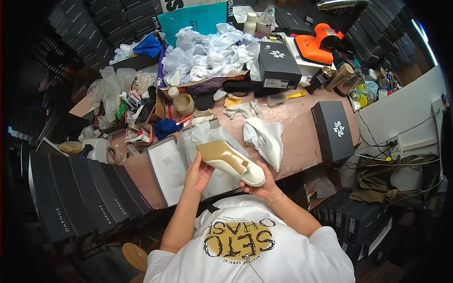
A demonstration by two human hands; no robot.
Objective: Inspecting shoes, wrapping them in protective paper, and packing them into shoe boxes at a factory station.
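A white pointed shoe (231, 162) is held up in front of my chest, its tan sole turned upward and its low heel toward the right. My left hand (199, 173) grips the toe end, thumb on the sole's edge. Around the heel end, my right hand (264, 185) closes with its fingers beneath. Under the shoe lies an open shoebox (165, 172) with thin white wrapping paper (188, 139) spread in it. Just beyond and to the right is a pointed white bundle (266, 137) in tissue, perhaps another shoe; the wrap hides most of it.
Dark shoeboxes (89, 193) stand in a row at left; another black box (332, 132) sits at the table's right end. Farther back are a bin of crumpled white paper (207, 54), a jar (181, 100), a yellow-handled brush (285, 97) and an orange device (318, 45).
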